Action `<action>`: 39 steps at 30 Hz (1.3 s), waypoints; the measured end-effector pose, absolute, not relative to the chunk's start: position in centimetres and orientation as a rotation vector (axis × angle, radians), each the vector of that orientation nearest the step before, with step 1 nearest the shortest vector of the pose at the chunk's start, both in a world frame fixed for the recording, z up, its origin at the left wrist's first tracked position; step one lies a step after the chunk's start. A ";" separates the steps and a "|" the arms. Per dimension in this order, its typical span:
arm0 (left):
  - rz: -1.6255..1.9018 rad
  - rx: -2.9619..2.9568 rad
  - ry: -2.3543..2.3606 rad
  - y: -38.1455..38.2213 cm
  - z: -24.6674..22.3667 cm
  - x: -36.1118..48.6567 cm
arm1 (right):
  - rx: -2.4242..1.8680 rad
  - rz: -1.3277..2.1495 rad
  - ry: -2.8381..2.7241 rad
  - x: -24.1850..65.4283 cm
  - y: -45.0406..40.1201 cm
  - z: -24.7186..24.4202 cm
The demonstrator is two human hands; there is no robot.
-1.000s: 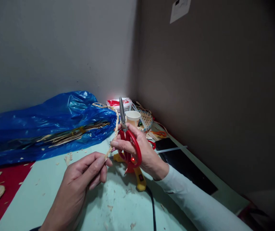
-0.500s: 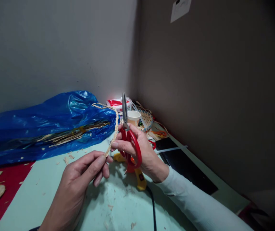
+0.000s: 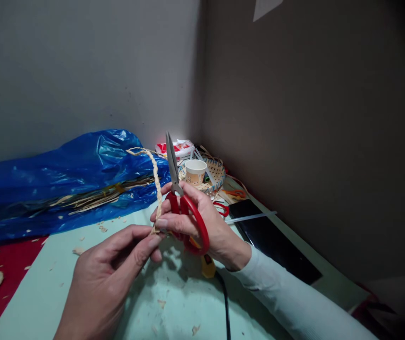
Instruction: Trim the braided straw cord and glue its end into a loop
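Observation:
A thin braided straw cord [image 3: 156,177] rises from between my hands, its loose end curling left over the blue bag. The thumb and fingers of my left hand [image 3: 117,264] pinch the cord's lower end. My right hand [image 3: 198,219] carries red-handled scissors [image 3: 198,226], their blades closed and pointing up, while its thumb and a finger press on the cord just above my left fingertips. Below the scissors a yellow tool [image 3: 208,267] with a black cable lies on the pale green table, partly hidden.
Behind on the left, a blue plastic bag [image 3: 57,174] holds straw strips. At the back are a paper cup [image 3: 196,174], a woven basket [image 3: 217,177] and a red-white packet [image 3: 179,150]. A black flat panel [image 3: 273,241] lies right, with a white stick [image 3: 250,218] across it.
My right hand and the scissors have moved slightly left, and the blades tilt more to the left. The cord has shifted left, and my right fingertips now meet my left ones.

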State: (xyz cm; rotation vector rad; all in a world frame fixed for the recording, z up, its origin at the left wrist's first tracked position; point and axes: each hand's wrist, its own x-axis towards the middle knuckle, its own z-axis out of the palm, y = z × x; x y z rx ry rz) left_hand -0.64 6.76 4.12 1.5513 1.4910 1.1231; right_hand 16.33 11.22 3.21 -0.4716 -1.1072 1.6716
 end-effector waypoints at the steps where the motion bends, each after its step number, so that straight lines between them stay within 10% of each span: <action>1: 1.131 1.531 1.508 6.6 4.1 -0.6 | -0.453 1.670 -1.109 16.3 11.2 3.2; 27: 1.273 1.203 1.457 5.7 4.8 0.1 | -0.630 1.400 -1.243 16.5 11.0 3.6; 39: 1.513 0.902 1.191 6.5 6.0 -1.5 | -0.828 0.013 -1.974 17.0 11.0 3.1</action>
